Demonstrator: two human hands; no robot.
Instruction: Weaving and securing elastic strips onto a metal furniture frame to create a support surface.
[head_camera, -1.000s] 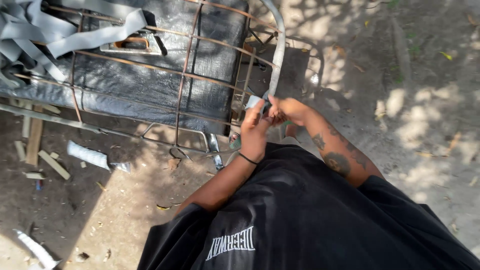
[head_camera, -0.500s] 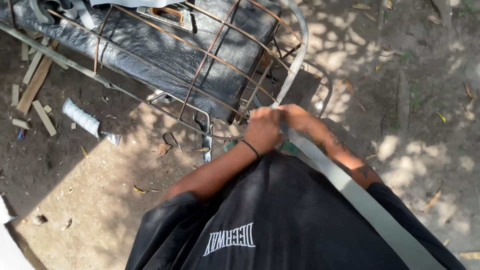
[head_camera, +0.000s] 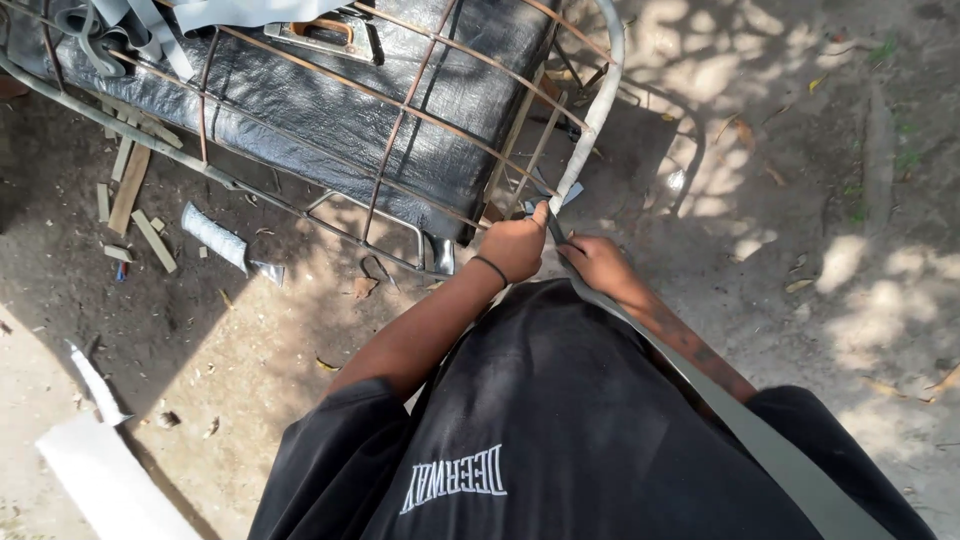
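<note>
A: Change since half a second back?
B: View has swung right — the left hand stays fisted on the grey strap at the metal frame's curved end rail.
A: Right hand?
B: Closed over the same strap, just beside the left.
A: Hidden?
B: Fingertips — tucked under. The strap's lower end runs off frame past the black shirt.

Wood scraps lie on the dirt ground beside a crumpled grey wrapper. A white board sits at the near corner, dry leaves scattered about.
</note>
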